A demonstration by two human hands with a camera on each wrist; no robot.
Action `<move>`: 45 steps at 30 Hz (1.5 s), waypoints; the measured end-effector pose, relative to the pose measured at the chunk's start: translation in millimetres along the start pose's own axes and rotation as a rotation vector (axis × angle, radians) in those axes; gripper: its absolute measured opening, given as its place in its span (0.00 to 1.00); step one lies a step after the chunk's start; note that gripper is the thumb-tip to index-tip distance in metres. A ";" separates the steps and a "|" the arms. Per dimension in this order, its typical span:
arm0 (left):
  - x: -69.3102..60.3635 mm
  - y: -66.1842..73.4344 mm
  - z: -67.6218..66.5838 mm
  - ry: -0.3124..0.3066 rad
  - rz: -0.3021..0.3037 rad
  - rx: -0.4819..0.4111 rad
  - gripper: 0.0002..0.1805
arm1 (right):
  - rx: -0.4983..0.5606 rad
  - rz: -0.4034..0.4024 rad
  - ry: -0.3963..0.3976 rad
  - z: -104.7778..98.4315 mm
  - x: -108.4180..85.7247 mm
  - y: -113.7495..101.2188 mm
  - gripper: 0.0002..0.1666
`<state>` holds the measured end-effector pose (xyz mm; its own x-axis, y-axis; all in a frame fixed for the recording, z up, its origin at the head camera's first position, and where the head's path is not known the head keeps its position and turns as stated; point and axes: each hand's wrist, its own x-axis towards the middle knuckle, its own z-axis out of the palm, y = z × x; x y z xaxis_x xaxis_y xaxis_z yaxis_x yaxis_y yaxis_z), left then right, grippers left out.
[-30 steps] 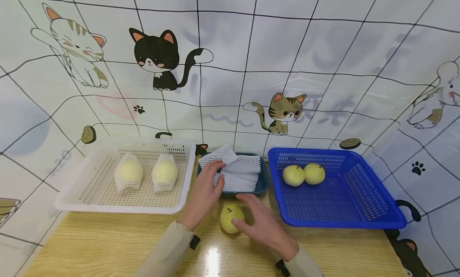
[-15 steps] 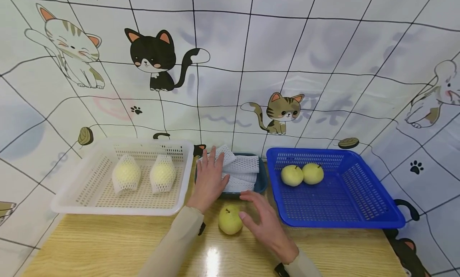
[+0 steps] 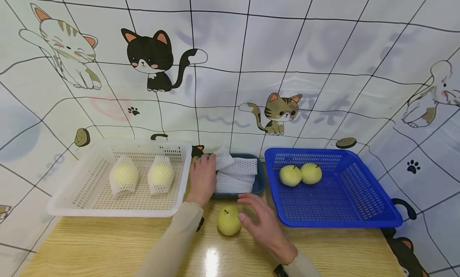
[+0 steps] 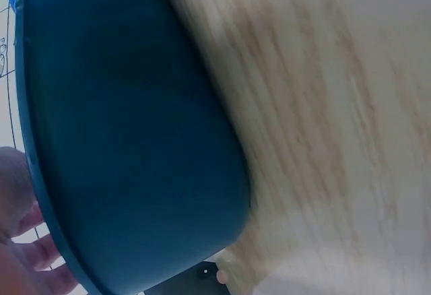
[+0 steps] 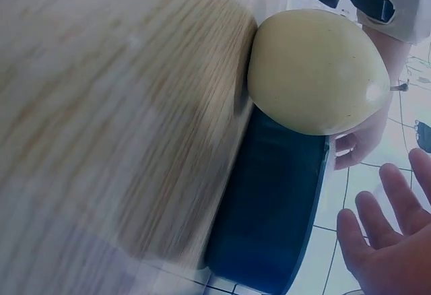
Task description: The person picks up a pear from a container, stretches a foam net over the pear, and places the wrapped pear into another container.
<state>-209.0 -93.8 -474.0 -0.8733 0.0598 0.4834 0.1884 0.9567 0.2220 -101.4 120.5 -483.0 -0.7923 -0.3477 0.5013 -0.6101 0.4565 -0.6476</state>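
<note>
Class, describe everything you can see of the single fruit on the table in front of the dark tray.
The fruit is roundish, pale yellow-green and unwrapped, its smooth skin faintly speckled. A short dark stem tops it. It rests upright on the wood-grained table, in front of the teal tray. The thumb of the right hand is close beside it; whether they touch is unclear.

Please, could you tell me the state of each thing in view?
Round yellow pear on wood-grained table: bare, stem up.
White plastic basket: holds two yellow pears in white foam nets.
Blue plastic basket: holds two bare yellow pears.
Dark teal plastic container: holds flat white foam nets.
Left hand: bent over container's left end, grip unclear.
Right hand: open, beside the table's pear.
</note>
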 end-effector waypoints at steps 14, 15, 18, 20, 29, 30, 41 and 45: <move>-9.9 5.7 -34.7 0.192 0.108 -0.187 0.10 | 0.060 0.000 0.063 -9.0 2.5 -4.9 0.24; -11.8 6.9 -39.3 0.196 0.103 -0.224 0.10 | 0.069 0.008 0.067 -9.1 3.5 -5.5 0.24; -18.8 10.2 -52.0 0.174 0.063 -0.360 0.12 | 0.112 0.051 0.072 -8.4 6.5 -8.0 0.22; -24.4 12.3 -58.7 0.153 0.023 -0.469 0.12 | 0.156 0.092 0.070 -7.3 8.5 -9.7 0.21; -44.0 19.4 -77.8 0.083 -0.132 -1.011 0.08 | 0.398 0.333 0.050 -2.7 21.4 -21.9 0.21; -46.1 20.4 -79.4 0.073 -0.150 -1.050 0.08 | 0.426 0.365 0.049 -2.3 23.4 -23.9 0.21; -66.6 22.3 -85.3 0.022 0.015 -1.158 0.13 | 0.764 0.645 0.000 -0.3 42.6 -33.4 0.35; -73.4 16.2 -82.3 0.002 0.108 -1.124 0.15 | 0.844 0.663 0.008 -1.5 43.3 -33.4 0.32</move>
<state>-104.9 -106.2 -436.2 -0.8272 0.1253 0.5477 0.5615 0.1472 0.8143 -115.3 91.4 -438.9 -0.9682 -0.2318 -0.0946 0.1343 -0.1622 -0.9776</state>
